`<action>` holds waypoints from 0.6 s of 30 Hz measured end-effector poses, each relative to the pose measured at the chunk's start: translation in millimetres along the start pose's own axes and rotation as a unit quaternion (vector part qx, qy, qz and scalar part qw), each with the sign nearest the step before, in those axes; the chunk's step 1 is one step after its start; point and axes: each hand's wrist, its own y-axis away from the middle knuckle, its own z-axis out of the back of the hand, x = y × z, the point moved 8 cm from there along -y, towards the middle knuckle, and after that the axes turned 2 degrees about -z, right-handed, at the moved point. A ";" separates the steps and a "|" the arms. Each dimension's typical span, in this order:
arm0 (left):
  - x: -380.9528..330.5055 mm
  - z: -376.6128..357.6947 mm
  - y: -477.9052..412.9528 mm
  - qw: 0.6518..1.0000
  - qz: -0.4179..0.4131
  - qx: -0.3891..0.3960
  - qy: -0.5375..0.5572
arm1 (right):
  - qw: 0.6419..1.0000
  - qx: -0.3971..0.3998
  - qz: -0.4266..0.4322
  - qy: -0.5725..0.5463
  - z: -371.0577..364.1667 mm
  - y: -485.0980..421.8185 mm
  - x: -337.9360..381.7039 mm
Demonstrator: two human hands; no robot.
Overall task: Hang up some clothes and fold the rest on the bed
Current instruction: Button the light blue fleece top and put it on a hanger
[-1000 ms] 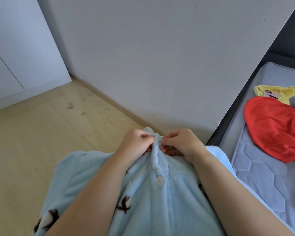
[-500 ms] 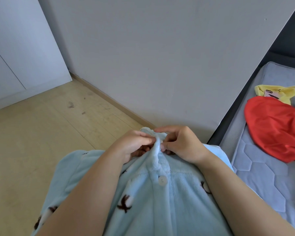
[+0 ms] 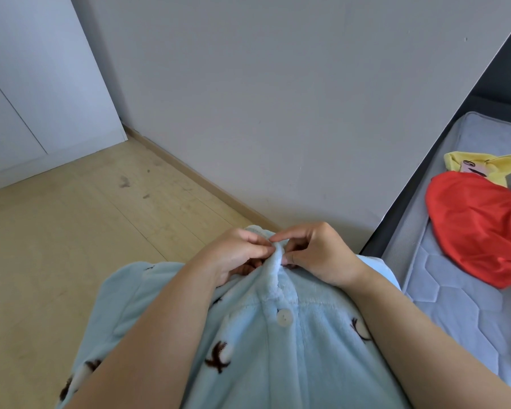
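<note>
Wood floor (image 3: 71, 246), grey wall (image 3: 278, 98); mattress (image 3: 455, 305) at right carries red garment (image 3: 478, 228). Blue fleece top (image 3: 278, 349) hangs over floor beside mattress's left edge, left hand (image 3: 236, 255) and right hand (image 3: 316, 255) both pinching its placket above white button (image 3: 283, 316); right index now straighter than a second ago.

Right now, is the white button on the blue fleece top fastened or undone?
Fastened: the white button sits on the closed front of the blue fleece top. Above it fingers pinch the placket: cannot tell.
</note>
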 end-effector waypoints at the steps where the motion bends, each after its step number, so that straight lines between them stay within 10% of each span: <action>1: 0.6 0.9 -0.3 1.000 0.001 -0.003 0.001 | 1.000 0.003 0.008 0.011 -0.2 -1.0 1.4; 18: -0.6 0.0 -0.9 1.000 0.000 -0.001 -0.003 | 0.985 -0.047 0.088 0.144 1.9 -5.8 6.3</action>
